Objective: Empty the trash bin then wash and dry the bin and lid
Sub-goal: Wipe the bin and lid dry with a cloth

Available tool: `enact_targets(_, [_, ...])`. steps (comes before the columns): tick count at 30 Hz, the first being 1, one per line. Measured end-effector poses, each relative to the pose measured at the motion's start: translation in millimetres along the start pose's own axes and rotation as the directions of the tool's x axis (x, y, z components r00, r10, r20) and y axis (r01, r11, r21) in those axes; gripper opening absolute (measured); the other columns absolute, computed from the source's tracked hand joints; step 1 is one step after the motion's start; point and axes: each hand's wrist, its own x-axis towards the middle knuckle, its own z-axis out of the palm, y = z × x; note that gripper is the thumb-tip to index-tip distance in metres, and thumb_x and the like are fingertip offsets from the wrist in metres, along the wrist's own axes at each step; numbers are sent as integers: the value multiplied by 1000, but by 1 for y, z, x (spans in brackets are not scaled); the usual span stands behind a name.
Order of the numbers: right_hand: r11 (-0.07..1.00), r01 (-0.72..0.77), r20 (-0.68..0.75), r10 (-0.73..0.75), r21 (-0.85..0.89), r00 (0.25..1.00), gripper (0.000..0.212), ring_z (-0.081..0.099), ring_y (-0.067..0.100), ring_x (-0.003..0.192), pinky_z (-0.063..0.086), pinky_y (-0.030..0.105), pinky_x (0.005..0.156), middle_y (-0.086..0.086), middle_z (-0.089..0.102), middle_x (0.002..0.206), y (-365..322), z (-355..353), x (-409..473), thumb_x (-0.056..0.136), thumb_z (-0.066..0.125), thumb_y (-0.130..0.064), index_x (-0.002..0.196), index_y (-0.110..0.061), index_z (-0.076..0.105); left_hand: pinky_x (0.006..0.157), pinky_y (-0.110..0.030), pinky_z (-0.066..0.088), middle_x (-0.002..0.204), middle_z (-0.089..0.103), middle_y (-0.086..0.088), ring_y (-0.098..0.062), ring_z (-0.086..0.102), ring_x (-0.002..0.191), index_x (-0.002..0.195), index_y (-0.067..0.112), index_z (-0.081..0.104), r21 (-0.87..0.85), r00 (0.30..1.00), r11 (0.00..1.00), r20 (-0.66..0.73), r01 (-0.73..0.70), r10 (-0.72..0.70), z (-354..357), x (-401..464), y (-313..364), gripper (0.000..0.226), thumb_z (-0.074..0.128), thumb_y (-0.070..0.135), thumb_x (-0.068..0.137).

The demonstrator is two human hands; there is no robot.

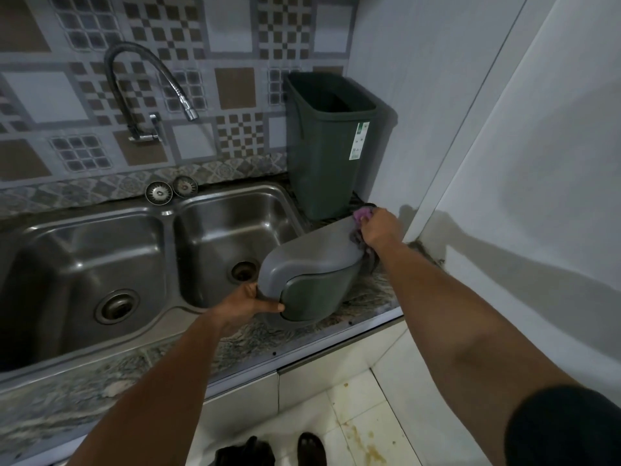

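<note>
The dark green trash bin (324,142) stands upright and open on the counter in the corner, right of the sink. Its grey lid (302,264) with a green swing flap is tilted on its edge on the counter in front of the bin. My left hand (250,306) grips the lid's near lower corner. My right hand (379,227) holds a purple-pink cloth (362,215) pressed against the lid's far upper edge.
A steel double sink (168,210) fills the left, with a flexible faucet (148,89) on the tiled wall and two strainers (171,190) on the rim. A white wall (504,163) closes the right. The granite counter edge (302,344) runs below; stained floor tiles and feet beneath.
</note>
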Motion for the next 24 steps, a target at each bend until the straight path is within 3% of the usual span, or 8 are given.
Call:
enact_targets(2, [1000, -1, 24, 2, -24, 1000, 26, 66, 35, 114, 52, 35, 91, 15, 71, 122, -7, -1, 4, 100, 53, -23, 113, -14, 74, 104, -45, 52, 118, 76, -9, -23, 70, 114, 121, 9, 70, 6, 1000, 1000, -4, 17, -17, 1, 1, 3, 84, 102, 29, 46])
enact_targets(5, [966, 248, 98, -241, -70, 966, 26, 68, 31, 109, 54, 37, 97, 8, 71, 121, -37, 7, -17, 98, 52, -28, 111, -29, 75, 109, -49, 49, 119, 75, -10, -24, 69, 116, 122, 9, 69, -25, 999, 999, -13, 38, -38, 1, 7, 8, 64, 93, 12, 63])
enact_targets(9, [815, 575, 326, -565, 73, 758, 23, 65, 21, 110, 52, 42, 99, -1, 61, 123, -80, 23, -63, 101, 58, -29, 118, -32, 72, 102, -47, 54, 119, 75, -13, -28, 69, 115, 121, 6, 70, -39, 999, 998, -23, 39, -40, 2, 15, 10, 92, 105, 29, 39])
enact_targets(11, [728, 670, 395, -664, 146, 635, 24, 62, 20, 112, 51, 40, 96, -2, 61, 122, -90, 29, -71, 99, 62, -28, 122, -28, 72, 91, -38, 59, 115, 76, -13, -29, 70, 114, 118, 4, 70, -41, 999, 999, -22, 34, -35, 5, 18, 8, 85, 103, 24, 42])
enact_targets(13, [711, 682, 417, -679, 169, 604, 26, 62, 19, 112, 50, 39, 97, -4, 61, 122, -86, 27, -63, 99, 64, -31, 124, -28, 71, 85, -34, 61, 114, 76, -14, -31, 69, 114, 117, 3, 70, -71, 999, 997, -33, 37, -39, 5, 18, 7, 76, 100, 18, 48])
enact_targets(17, [847, 521, 282, -527, 102, 802, 22, 66, 18, 107, 51, 33, 97, -2, 70, 117, -45, 8, -22, 101, 62, -24, 116, -31, 76, 101, -45, 55, 122, 73, -14, -29, 69, 116, 126, 4, 68, -94, 999, 995, -29, 40, -43, -4, 19, 8, 101, 105, 34, 37])
enact_targets(20, [981, 191, 110, -191, 11, 975, 26, 66, 33, 113, 50, 33, 94, 13, 73, 123, -18, 0, 17, 103, 54, -25, 117, -17, 75, 100, -43, 56, 120, 74, -12, -28, 70, 115, 124, 6, 69, -80, 999, 996, -12, 34, -35, 0, 21, 22, 87, 102, 27, 46])
enact_targets(24, [995, 69, 78, -75, 73, 994, 27, 64, 38, 115, 47, 31, 90, 19, 71, 124, -30, -5, 28, 102, 58, -26, 115, -10, 75, 97, -43, 57, 114, 76, -11, -28, 72, 110, 116, 10, 73, -44, 998, 997, -42, -56, 54, 9, 21, 60, 63, 93, 16, 56])
